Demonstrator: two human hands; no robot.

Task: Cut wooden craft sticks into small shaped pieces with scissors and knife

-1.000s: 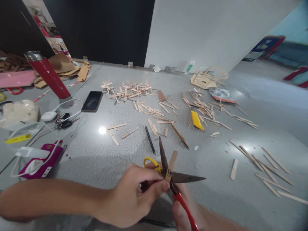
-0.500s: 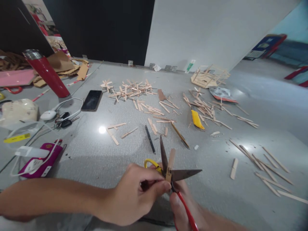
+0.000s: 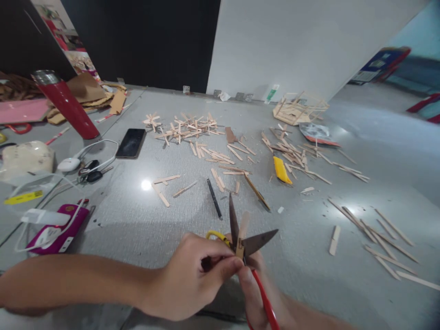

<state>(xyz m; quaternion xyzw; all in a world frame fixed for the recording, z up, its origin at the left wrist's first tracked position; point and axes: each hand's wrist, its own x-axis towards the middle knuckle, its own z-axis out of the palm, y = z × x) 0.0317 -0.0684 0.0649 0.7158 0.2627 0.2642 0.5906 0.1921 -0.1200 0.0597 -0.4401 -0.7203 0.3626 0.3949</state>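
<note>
**Stick Seated Between Open Scissor Blades**

The left hand (image 3: 192, 279) is closed in a pinch on the lower end of a wooden stick (image 3: 242, 233). The stick stands nearly upright, long axis pointing away from the person, its upper part between the blades. The right hand (image 3: 256, 286) is wrapped around the red and yellow handles of the scissors (image 3: 245, 240), directly beside the left hand, thumbs almost touching. The blades are spread: one points away from the person, the other to the right, and the stick crosses near the pivot. Both hands are low over the grey floor (image 3: 309, 256). A black pen (image 3: 214, 198) lies just beyond the blades; loose sticks (image 3: 192, 130) lie farther off.
</note>
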